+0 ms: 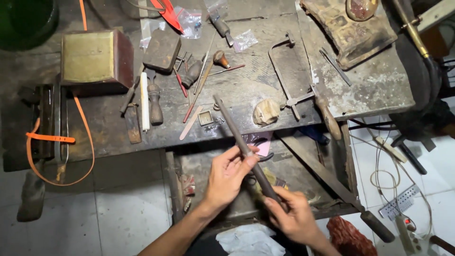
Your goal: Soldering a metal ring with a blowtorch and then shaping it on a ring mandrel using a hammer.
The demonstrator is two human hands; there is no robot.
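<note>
A long dark tapered steel rod (241,142) is held across the middle of the view, and its long axis is what matters here: it runs on a diagonal, thick end low and near the body, thin tip up and away to the left, out over the front edge of the workbench (246,90). The thick end is gripped by the right hand (293,215), fingers wrapped closed around it. The left hand (226,178) is placed higher along the shaft, thumb and fingertips pinched narrowly on the rod at about its middle. So the rod is borne at two places, and the free tip lies up-left of both hands, with the left hand the nearer to it.

Whether something small is pinched on the shaft under the left fingertips cannot be told (the spot is shadowed and covered by the fingers).

Just beside the tip, on the bench, a small square metal piece (205,117) and a crumpled pale cloth (266,112) are seen, one to each side of the rod's line. Further left, files and wooden-handled tools (154,102) are scattered, and a brass-coloured box (95,59) stands behind them. A jeweller's saw frame (289,76) lies to the right. Below the hands an open drawer (308,175) is seen, cluttered. Nothing is seen to touch the raised rod but the two hands.
</note>
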